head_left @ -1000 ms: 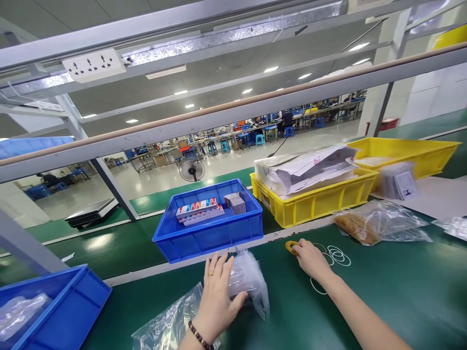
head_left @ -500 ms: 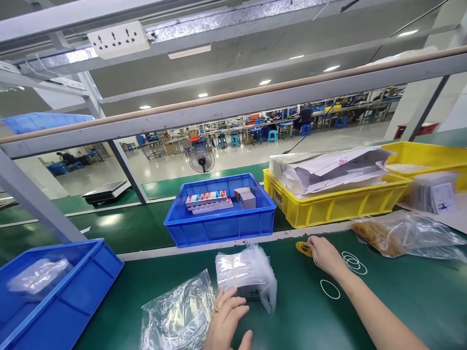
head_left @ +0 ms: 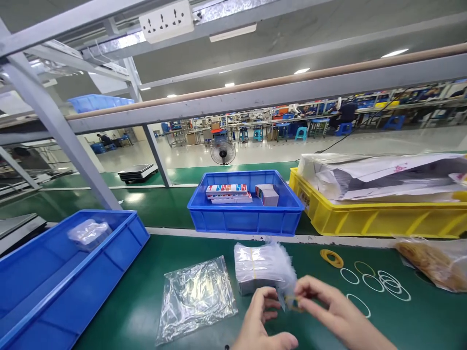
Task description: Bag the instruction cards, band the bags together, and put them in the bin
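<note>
My left hand [head_left: 260, 321] and my right hand [head_left: 324, 306] meet low in the middle, fingers pinched together on a yellowish rubber band [head_left: 292, 302] stretched between them. Just beyond them lies a banded stack of clear plastic sleeves [head_left: 260, 267] on the green belt, its loose ends fanning toward my fingers. Several loose rubber bands [head_left: 368, 282] and a thicker yellow band bunch [head_left: 331, 258] lie to the right.
An empty clear bag [head_left: 197, 297] lies left of the stack. A blue bin [head_left: 245, 221] holds small boxes; another blue bin [head_left: 65, 296] sits at left, a yellow bin [head_left: 379, 221] of paper bags at right. A bag of rubber bands [head_left: 434, 262] rests far right.
My right hand came back from the loose bands at right with a band and met my left hand, which left the stack. The view has swung left.
</note>
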{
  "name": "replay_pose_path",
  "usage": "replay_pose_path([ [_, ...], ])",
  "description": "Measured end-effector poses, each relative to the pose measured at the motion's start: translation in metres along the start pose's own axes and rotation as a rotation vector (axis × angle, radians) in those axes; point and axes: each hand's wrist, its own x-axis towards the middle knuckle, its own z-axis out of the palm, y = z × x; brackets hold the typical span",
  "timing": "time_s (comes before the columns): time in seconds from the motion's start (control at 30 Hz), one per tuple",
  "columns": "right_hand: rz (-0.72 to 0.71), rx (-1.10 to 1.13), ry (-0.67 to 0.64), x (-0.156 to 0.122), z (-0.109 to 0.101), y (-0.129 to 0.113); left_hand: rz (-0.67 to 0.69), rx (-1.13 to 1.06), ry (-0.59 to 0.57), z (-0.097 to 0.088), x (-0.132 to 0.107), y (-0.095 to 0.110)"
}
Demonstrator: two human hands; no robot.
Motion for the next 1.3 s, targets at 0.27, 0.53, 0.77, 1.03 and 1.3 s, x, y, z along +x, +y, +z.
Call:
replay_pose_path([
  [0.27,0.156,0.618,-0.069,-0.006,0.073,0.017,0.051,-0.464,0.136,-0.018,-0.012,0.001],
  [0.53,0.142,0.411,-0.091,0.022,0.12,0.028,-0.195,-0.709,0.268,-0.057,-0.025,0.01],
  [0.77,-0.051,0.36,-0.045,0.044,0.13,0.031,-0.271,0.009,0.448,-0.07,-0.007,0.003],
  [1.03,-0.129,0.091,-0.047,0.033,0.104,0.046,-0.204,0.182,0.328,-0.047,-0.004,-0.009],
  [1.3,-0.041,-0.066,0.053,0.016,0.082,0.062,0.374,0.921,0.135,-0.022,0.015,0.041],
])
